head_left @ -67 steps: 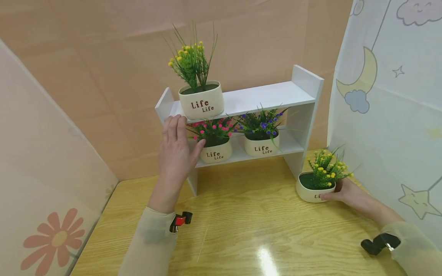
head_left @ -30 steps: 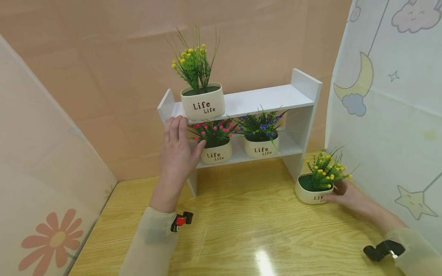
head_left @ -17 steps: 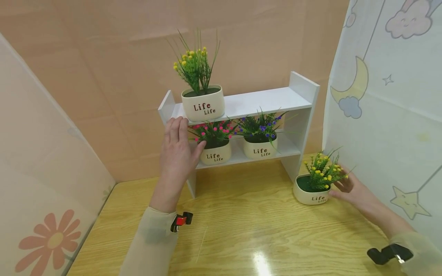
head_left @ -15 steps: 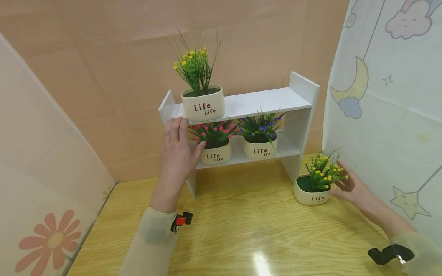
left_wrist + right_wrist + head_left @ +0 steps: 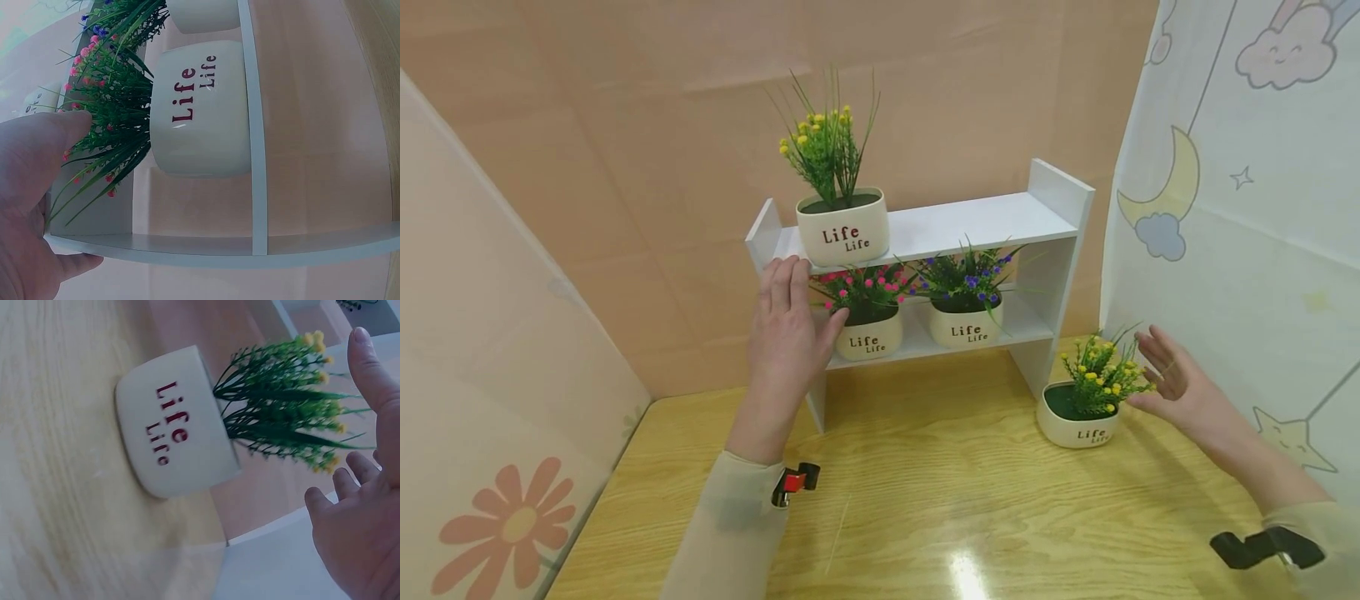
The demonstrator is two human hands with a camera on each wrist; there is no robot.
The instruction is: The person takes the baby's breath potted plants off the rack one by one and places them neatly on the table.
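My left hand (image 5: pixel 786 337) grips the left front corner of a small white two-tier shelf (image 5: pixel 985 218). In the left wrist view its thumb lies on the inner side and a finger outside the side panel; the other fingers are mostly hidden there. A pot with yellow flowers (image 5: pixel 1078 425), marked "Life Life", stands upright on the table beside the shelf's right leg. Just right of that pot, my right hand (image 5: pixel 1198 400) is raised with spread, relaxed fingers, holding nothing. The right wrist view shows the hand apart from the pot (image 5: pixel 178 425), near its flowers.
On the top tier's left end stands another yellow-flowered pot (image 5: pixel 842 233). The lower tier carries a pink-flowered pot (image 5: pixel 871 337) and a blue-flowered pot (image 5: pixel 966 325). Beneath the shelf is a wood-grain table (image 5: pixel 910 492). Printed white cloth (image 5: pixel 1247 250) borders the right side.
My right hand has let go of the yellow-flowered pot on the table and moved up and right, away from it. The left hand has stayed on the shelf.
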